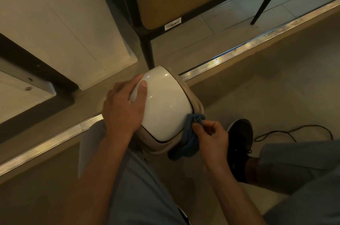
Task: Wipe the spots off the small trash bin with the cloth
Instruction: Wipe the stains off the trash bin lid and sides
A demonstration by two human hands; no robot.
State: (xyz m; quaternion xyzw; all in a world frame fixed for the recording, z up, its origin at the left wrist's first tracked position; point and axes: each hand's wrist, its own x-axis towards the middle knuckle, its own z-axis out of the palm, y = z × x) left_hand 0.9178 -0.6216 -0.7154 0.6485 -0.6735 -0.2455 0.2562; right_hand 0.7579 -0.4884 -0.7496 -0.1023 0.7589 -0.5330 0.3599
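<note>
The small trash bin point(165, 101) has a glossy white domed lid over a beige body and sits in the middle of the view, between my knees. My left hand point(122, 107) grips the lid's left side, thumb lying across the top. A bunched blue cloth point(191, 132) is pressed against the bin's lower right edge, where lid meets body. My right hand point(211, 136) pinches that cloth between thumb and fingers. The bin's lower body is hidden under the lid and cloth.
A ribbed metal floor strip point(239, 48) runs diagonally behind the bin. A black table leg point(147, 48) stands just beyond it, another leg point(265, 2) farther right. My black shoe point(239, 140) and a thin cord point(294, 131) lie on the floor at right. White cabinet panels point(64, 22) fill the left.
</note>
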